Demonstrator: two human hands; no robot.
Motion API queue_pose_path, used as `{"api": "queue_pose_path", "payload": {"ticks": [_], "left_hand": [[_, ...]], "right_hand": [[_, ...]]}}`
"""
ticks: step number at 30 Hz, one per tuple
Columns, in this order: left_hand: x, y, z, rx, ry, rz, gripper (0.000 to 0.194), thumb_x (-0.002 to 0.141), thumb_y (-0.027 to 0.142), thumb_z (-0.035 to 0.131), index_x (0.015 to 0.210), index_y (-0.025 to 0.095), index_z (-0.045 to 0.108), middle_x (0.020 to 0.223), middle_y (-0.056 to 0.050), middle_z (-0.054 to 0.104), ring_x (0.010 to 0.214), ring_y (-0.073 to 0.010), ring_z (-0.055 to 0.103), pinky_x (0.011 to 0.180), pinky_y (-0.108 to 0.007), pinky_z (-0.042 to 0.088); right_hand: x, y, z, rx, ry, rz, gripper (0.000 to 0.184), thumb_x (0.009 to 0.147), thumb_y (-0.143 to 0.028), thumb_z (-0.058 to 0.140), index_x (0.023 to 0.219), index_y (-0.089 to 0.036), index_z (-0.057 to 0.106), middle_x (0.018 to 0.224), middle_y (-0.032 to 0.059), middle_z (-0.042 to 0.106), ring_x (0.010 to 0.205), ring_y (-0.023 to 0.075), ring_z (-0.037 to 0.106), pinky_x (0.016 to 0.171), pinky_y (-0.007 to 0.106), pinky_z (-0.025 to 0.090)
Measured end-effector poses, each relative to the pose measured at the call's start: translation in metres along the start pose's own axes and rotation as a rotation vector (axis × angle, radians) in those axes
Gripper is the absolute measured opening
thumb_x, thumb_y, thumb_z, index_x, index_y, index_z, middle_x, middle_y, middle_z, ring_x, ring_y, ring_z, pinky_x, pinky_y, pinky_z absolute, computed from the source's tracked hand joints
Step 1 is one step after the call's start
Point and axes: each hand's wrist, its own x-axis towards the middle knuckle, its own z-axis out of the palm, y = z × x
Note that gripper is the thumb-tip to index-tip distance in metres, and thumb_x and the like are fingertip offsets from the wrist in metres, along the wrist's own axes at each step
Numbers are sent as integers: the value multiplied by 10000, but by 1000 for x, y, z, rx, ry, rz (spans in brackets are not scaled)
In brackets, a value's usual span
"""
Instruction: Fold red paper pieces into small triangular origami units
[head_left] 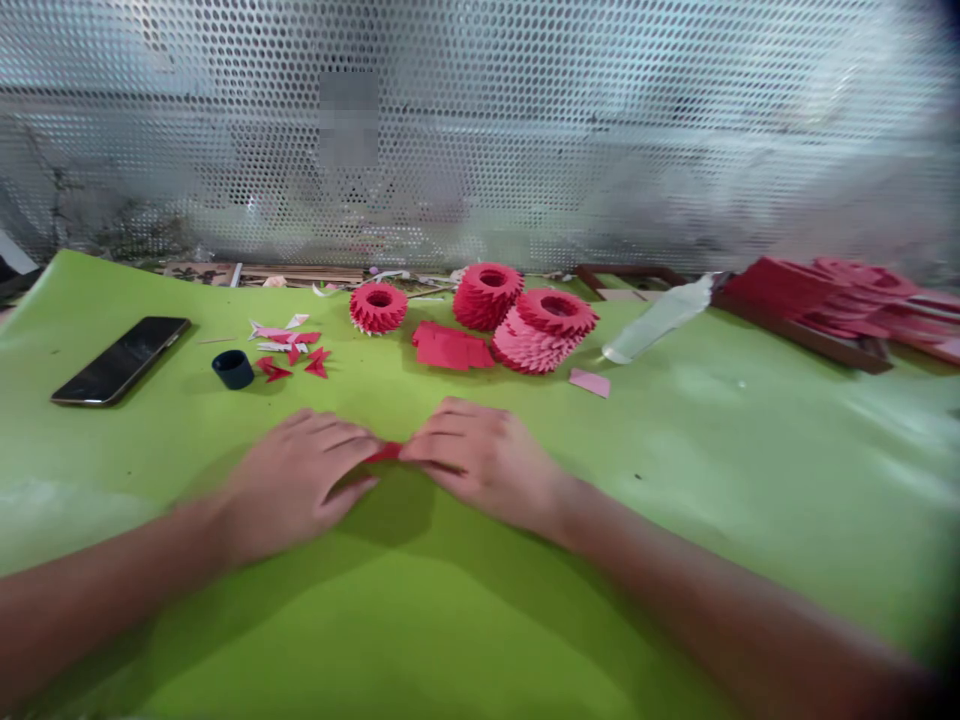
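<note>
Between my two hands a small strip of red paper (388,452) shows, low over the green table cover. My left hand (300,480) is closed on its left end, fingertips pressed at the paper and thumb a little below. The right end is pinched by my right hand (480,460), knuckles up. Most of the paper is hidden by my fingers. Beyond my hands lie several red rectangular paper pieces (451,347) and some small folded red paper pieces (318,362).
Behind stand a small red paper ring (379,308), a red one (487,296) and a taller red-and-pink one (546,332). A glue bottle (660,318) lies right of them, near a stack of red paper (825,295). At left are a phone (120,362) and a dark cap (233,370).
</note>
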Motion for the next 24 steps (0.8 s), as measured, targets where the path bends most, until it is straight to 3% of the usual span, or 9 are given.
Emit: {"api": "queue_pose_path", "payload": {"ticks": [5, 15, 24], "left_hand": [[-3, 7, -1, 2, -87, 22, 396, 1011, 390, 525, 1299, 148, 649, 1236, -109, 729, 1078, -277, 685, 948, -461, 518], [-6, 0, 1, -49, -73, 52, 367, 1027, 387, 495, 1297, 211, 671, 1300, -78, 705, 1135, -271, 664, 1011, -476, 475], [-2, 2, -4, -72, -118, 21, 454, 1029, 425, 475, 1357, 143, 613, 1268, -114, 714, 1111, -283, 670, 982, -481, 495]], "right_hand": [[1, 0, -5, 64, -147, 61, 176, 932, -166, 651, 1042, -221, 777, 976, 22, 791, 891, 192, 678, 789, 324, 510], [12, 5, -3, 409, -165, 553, 170, 902, -359, 703, 893, -204, 771, 947, 37, 725, 827, 180, 665, 748, 317, 493], [18, 5, 0, 395, -180, 628, 156, 869, -344, 727, 865, -189, 744, 983, 45, 681, 802, 179, 632, 720, 330, 467]]}}
